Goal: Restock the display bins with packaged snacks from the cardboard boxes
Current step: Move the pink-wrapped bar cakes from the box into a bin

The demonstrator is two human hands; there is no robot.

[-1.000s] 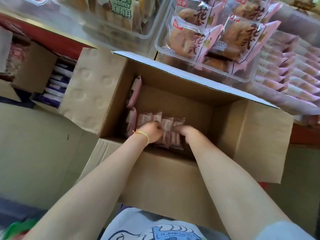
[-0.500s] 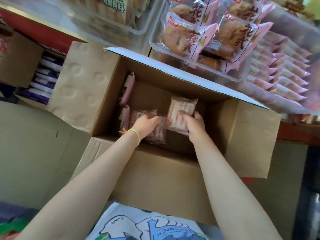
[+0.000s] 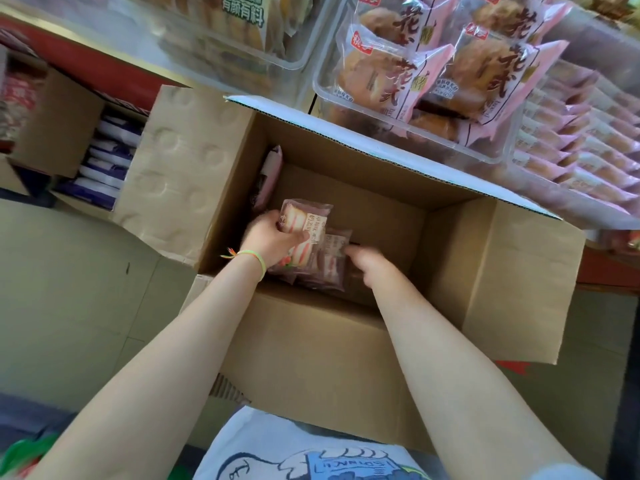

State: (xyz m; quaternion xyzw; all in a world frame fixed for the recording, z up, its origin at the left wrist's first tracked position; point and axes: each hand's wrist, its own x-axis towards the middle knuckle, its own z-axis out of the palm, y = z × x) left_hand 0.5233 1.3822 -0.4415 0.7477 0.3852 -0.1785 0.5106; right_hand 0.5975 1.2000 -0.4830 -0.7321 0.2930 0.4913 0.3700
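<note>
An open cardboard box (image 3: 502, 271) stands in front of me, below the display bins. My left hand (image 3: 268, 239) is inside it and grips a stack of pink snack packets (image 3: 306, 223), thumb across the front. My right hand (image 3: 367, 263) reaches down beside it onto more packets (image 3: 327, 268) low in the box; its fingers are hidden behind them. One more pink packet (image 3: 270, 178) leans against the box's left wall. Most of the box floor is bare.
Clear plastic display bins hang above: one with pink bread packets (image 3: 433, 81), another with rows of pink packets (image 3: 581, 150) at right, one with green-labelled snacks (image 3: 242, 26). A second box with purple-white packets (image 3: 104, 157) sits at left.
The packet my right hand lifted half a second ago now sits in my left hand's stack. My right hand has gone back down to the packets in the box.
</note>
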